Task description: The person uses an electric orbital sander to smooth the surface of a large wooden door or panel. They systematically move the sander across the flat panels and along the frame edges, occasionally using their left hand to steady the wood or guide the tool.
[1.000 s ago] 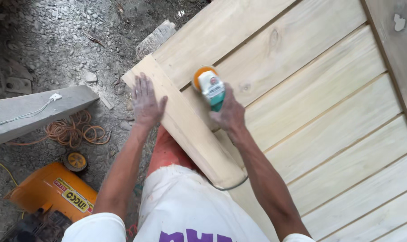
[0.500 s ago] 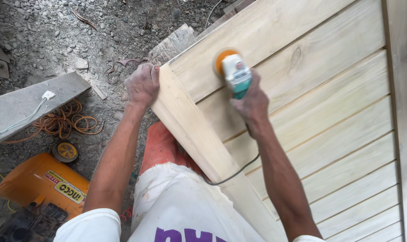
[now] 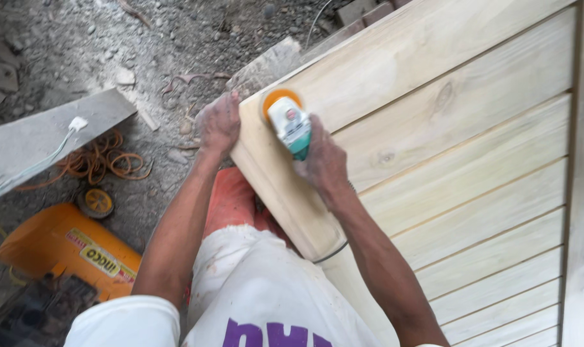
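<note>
Gravel floor [image 3: 60, 38] at left, with a grey plank [image 3: 41, 138], coiled orange cord [image 3: 105, 160] and orange machine [image 3: 60, 247]. Left hand [image 3: 218, 123], fingers curled over the door frame edge [image 3: 266, 180]. Right hand [image 3: 321, 160], fingers wrapped around an orange-disc sander [image 3: 287, 122] on the slatted wooden door [image 3: 472, 160].

Slanted yellow-and-black rectangular label [image 3: 103, 260] on orange machine body [image 3: 54, 244], lower left.
</note>
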